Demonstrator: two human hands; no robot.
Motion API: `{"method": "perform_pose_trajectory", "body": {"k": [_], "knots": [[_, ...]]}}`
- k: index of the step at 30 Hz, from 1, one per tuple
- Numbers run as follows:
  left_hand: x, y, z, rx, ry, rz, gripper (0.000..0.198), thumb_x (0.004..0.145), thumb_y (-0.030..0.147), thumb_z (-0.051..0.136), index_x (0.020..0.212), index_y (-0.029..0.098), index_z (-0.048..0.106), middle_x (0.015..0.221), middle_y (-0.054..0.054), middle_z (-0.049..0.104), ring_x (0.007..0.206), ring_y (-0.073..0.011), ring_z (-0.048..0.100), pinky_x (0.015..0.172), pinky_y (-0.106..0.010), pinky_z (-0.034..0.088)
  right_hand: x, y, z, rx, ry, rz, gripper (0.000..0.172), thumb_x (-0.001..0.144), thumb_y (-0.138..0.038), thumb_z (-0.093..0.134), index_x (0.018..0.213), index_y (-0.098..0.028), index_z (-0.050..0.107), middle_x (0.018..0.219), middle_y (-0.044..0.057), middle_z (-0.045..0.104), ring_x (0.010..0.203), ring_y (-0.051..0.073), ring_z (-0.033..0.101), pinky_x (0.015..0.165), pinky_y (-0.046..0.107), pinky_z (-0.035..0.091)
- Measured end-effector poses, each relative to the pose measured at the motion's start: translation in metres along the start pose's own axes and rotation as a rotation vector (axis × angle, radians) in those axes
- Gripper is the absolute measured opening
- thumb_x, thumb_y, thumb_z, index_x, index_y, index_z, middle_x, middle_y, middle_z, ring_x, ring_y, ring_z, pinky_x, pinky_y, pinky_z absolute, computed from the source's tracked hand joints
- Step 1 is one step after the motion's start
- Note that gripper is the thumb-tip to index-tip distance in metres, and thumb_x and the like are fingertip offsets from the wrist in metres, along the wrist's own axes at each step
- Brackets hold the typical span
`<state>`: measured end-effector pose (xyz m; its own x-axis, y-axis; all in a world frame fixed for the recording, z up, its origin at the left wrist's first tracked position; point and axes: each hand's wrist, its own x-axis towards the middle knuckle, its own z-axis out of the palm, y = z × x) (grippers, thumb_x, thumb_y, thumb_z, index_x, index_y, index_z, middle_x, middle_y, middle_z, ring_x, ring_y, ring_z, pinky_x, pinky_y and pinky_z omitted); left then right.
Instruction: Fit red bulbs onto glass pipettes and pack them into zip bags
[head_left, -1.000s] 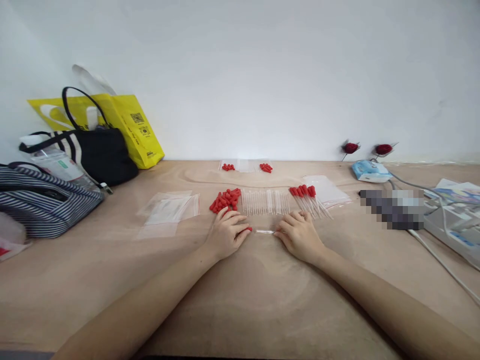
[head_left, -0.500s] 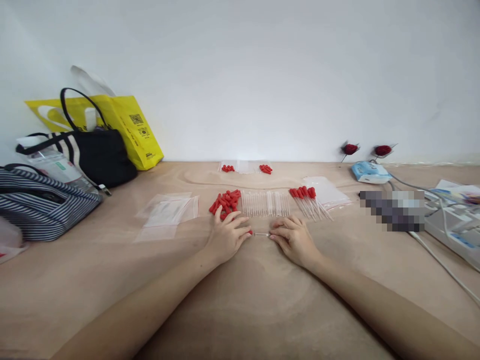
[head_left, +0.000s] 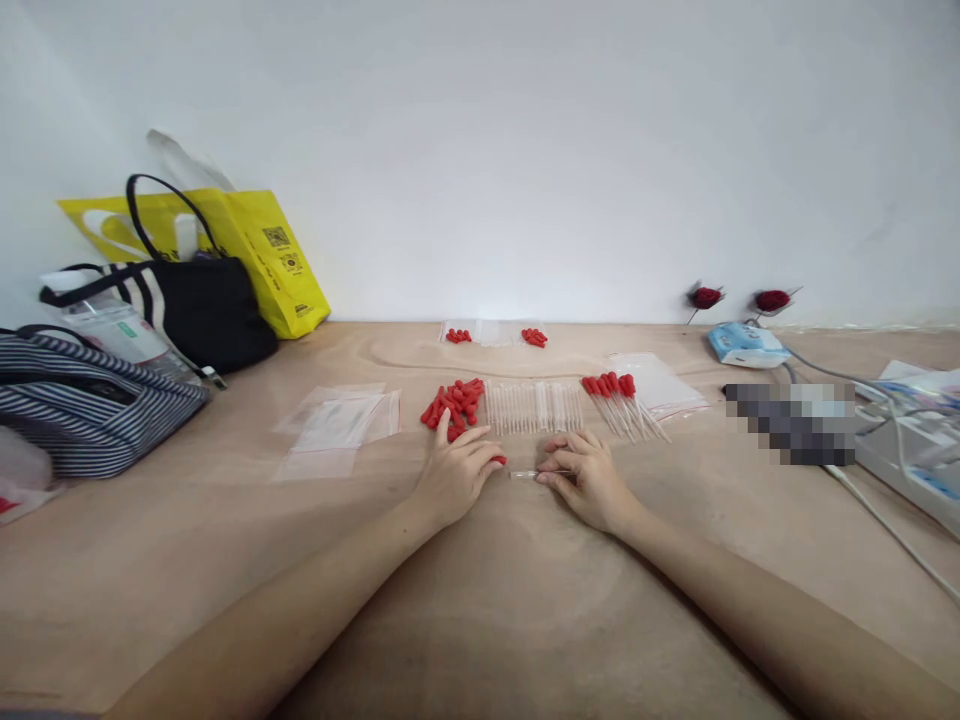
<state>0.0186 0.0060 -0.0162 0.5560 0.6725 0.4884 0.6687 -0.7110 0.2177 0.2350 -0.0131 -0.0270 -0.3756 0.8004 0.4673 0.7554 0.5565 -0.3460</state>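
My left hand (head_left: pixel 454 468) rests on the wooden table (head_left: pixel 480 600), fingers curled, pinching a small red cap (head_left: pixel 499 460) at its fingertips. My right hand (head_left: pixel 583 472) pinches a thin clear tube (head_left: pixel 525 473) that points at the cap; the tube's tip lies just short of the cap. Just beyond my hands lie a pile of loose red caps (head_left: pixel 454 401), a row of clear tubes (head_left: pixel 534 406) and a bunch of tubes with red caps fitted (head_left: pixel 621 397).
Clear zip bags (head_left: pixel 335 425) lie at the left, another (head_left: pixel 658 383) at the right. Bags (head_left: pixel 187 290) stand at the far left by the wall. Cables and a white device (head_left: pixel 907 440) occupy the right edge. Small red cap heaps (head_left: pixel 533 337) sit near the wall.
My right hand has slid left, bringing the clear tube closer to the red cap in my left hand. The gap between the hands has shrunk.
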Motion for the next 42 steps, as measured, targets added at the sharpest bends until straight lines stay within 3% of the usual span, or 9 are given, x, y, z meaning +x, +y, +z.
{"method": "perform_pose_trajectory", "body": {"k": [7, 11, 15, 24, 28, 35, 42], "knots": [[-0.001, -0.002, 0.001, -0.011, -0.022, 0.06, 0.019, 0.087, 0.02, 0.041, 0.089, 0.019, 0.061, 0.099, -0.003, 0.067, 0.108, -0.0199, 0.054, 0.107, -0.053, 0.006, 0.0, -0.002, 0.003, -0.033, 0.039, -0.043, 0.015, 0.084, -0.025, 0.046, 0.077, -0.021, 0.059, 0.089, 0.004, 0.063, 0.088, 0.018, 0.052, 0.077, 0.033, 0.035], [-0.001, -0.003, 0.003, -0.01, 0.03, 0.113, 0.021, 0.088, 0.02, 0.04, 0.096, 0.017, 0.06, 0.1, -0.004, 0.067, 0.104, -0.0182, 0.056, 0.107, -0.051, 0.01, 0.0, -0.005, 0.003, -0.087, 0.108, -0.012, 0.016, 0.085, -0.022, 0.043, 0.076, -0.021, 0.056, 0.079, 0.001, 0.066, 0.092, 0.018, 0.053, 0.091, 0.041, 0.024], [0.001, -0.002, 0.004, -0.005, 0.084, 0.142, 0.021, 0.088, 0.02, 0.042, 0.097, 0.017, 0.06, 0.099, -0.004, 0.067, 0.101, -0.017, 0.058, 0.108, -0.049, 0.012, 0.001, -0.008, 0.002, -0.086, 0.125, -0.013, 0.017, 0.085, -0.023, 0.044, 0.075, -0.022, 0.057, 0.076, -0.001, 0.066, 0.086, 0.016, 0.055, 0.096, 0.043, 0.016], [0.002, 0.001, 0.003, -0.018, 0.163, 0.147, 0.017, 0.086, 0.019, 0.045, 0.094, 0.018, 0.06, 0.094, -0.003, 0.069, 0.096, -0.0156, 0.061, 0.107, -0.046, 0.019, -0.001, -0.013, 0.002, -0.053, 0.127, -0.071, 0.017, 0.084, -0.024, 0.045, 0.086, -0.023, 0.062, 0.075, 0.0, 0.066, 0.081, 0.015, 0.054, 0.095, 0.042, 0.017], [0.003, 0.005, 0.003, -0.058, 0.198, 0.129, 0.015, 0.086, 0.021, 0.045, 0.088, 0.018, 0.06, 0.086, -0.002, 0.07, 0.085, -0.0136, 0.064, 0.105, -0.044, 0.023, -0.002, -0.018, 0.003, -0.01, 0.139, -0.074, 0.017, 0.083, -0.024, 0.046, 0.084, -0.022, 0.063, 0.071, 0.0, 0.065, 0.076, 0.014, 0.053, 0.093, 0.041, 0.02], [0.002, 0.004, 0.006, -0.089, 0.233, 0.142, 0.012, 0.085, 0.02, 0.047, 0.082, 0.017, 0.058, 0.077, 0.0, 0.069, 0.075, -0.0123, 0.064, 0.102, -0.042, 0.027, -0.003, -0.02, 0.004, 0.012, 0.177, -0.189, 0.014, 0.081, -0.02, 0.049, 0.085, -0.02, 0.062, 0.069, -0.001, 0.063, 0.077, 0.014, 0.052, 0.091, 0.04, 0.022], [0.0, 0.008, 0.004, -0.045, 0.18, 0.227, 0.012, 0.085, 0.016, 0.045, 0.085, 0.018, 0.056, 0.081, -0.001, 0.068, 0.08, -0.0126, 0.063, 0.102, -0.042, 0.024, 0.002, -0.009, 0.004, -0.181, 0.265, -0.396, 0.022, 0.08, -0.009, 0.042, 0.085, -0.017, 0.061, 0.065, -0.001, 0.061, 0.077, 0.014, 0.052, 0.094, 0.043, 0.019]]}}
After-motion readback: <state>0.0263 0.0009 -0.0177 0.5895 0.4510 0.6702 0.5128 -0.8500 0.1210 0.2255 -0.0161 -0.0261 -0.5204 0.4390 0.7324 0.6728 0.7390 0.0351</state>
